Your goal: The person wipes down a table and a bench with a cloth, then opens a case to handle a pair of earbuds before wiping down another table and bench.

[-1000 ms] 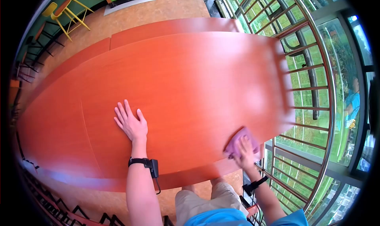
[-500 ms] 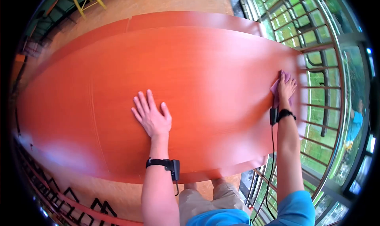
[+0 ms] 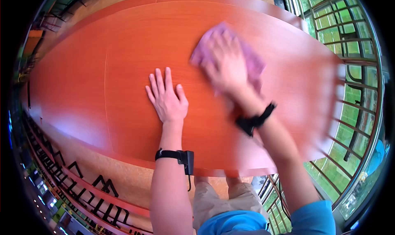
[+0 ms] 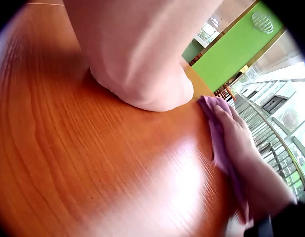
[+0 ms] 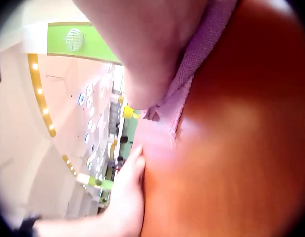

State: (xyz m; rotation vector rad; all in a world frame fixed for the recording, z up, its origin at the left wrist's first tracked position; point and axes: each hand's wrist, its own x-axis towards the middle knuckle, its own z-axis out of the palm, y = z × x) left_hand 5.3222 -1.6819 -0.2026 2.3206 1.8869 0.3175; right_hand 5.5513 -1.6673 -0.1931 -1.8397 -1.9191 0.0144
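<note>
I'd call this mid-wipe: right hand (image 3: 224, 60) fingers straight, pressing the cloth (image 3: 253, 64) onto the middle of the bench (image 3: 103, 70), left hand (image 3: 166, 97) splayed empty beside it; next stroke needs steady downward pressure

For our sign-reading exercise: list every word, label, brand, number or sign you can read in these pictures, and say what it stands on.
No text can be read in any view.
Round emblem on the green wall panel: too blurred to read.
Purple cloth, orange table, black wrist strap: no writing shows.
</note>
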